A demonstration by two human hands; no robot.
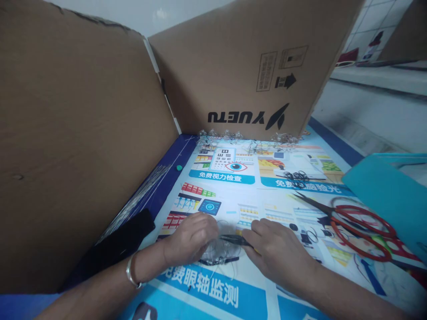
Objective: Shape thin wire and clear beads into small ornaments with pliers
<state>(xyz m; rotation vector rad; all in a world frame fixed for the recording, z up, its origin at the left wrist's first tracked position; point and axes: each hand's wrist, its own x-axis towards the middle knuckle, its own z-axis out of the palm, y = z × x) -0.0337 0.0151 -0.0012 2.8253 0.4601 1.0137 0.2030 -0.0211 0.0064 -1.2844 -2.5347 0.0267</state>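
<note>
My left hand (193,238), with a silvery bangle (131,271) on its wrist, is closed in a pinch. Its fingers hide what they hold. My right hand (278,246) grips small pliers (235,240) with dark, pointed jaws, which point left towards the left fingertips. Just below the jaws lies a clear, see-through piece (216,253) with thin strands, and a dark strip shows along its lower edge. Whether the jaws touch it, I cannot tell. Both hands rest low over a printed sheet (250,289).
Cardboard panels (233,71) wall off the back and left. Red-handled scissors (328,210) lie right, beside a teal object (383,178). Black loops (296,177) and small clear pieces (287,138) lie further back. Thin wires (136,200) and a flat black object (130,235) are left.
</note>
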